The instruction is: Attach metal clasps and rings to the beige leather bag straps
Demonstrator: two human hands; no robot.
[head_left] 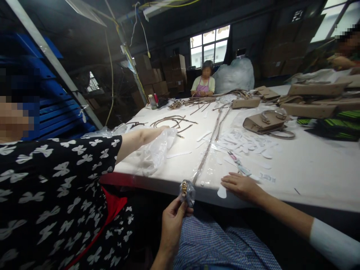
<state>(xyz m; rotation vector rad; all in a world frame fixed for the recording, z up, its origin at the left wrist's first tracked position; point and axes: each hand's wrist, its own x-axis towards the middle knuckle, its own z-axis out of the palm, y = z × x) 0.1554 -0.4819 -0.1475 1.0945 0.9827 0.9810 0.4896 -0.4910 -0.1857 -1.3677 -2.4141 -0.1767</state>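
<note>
Near the table's front edge, my left hand [174,217] pinches the end of a bag strap [206,153] between thumb and fingers. A gold metal clasp [184,187] shows at that end, with clear plastic film around it. From there the thin brown strap runs away across the white table [315,168]. My right hand [243,186] lies on the tabletop by the edge, fingers stretched out and holding nothing. Beside its fingertips a white teardrop-shaped piece [222,192] hangs partly over the edge. Just beyond the hand lies a pair of pliers or snips [239,165].
At left a co-worker in a patterned top [62,187] reaches over a plastic bag [157,152] towards loose straps [171,122]. Many white pieces [247,144] are scattered right of centre. Beyond stands a taupe handbag [263,122]; more bags [315,99] are piled at right. Another person sits opposite.
</note>
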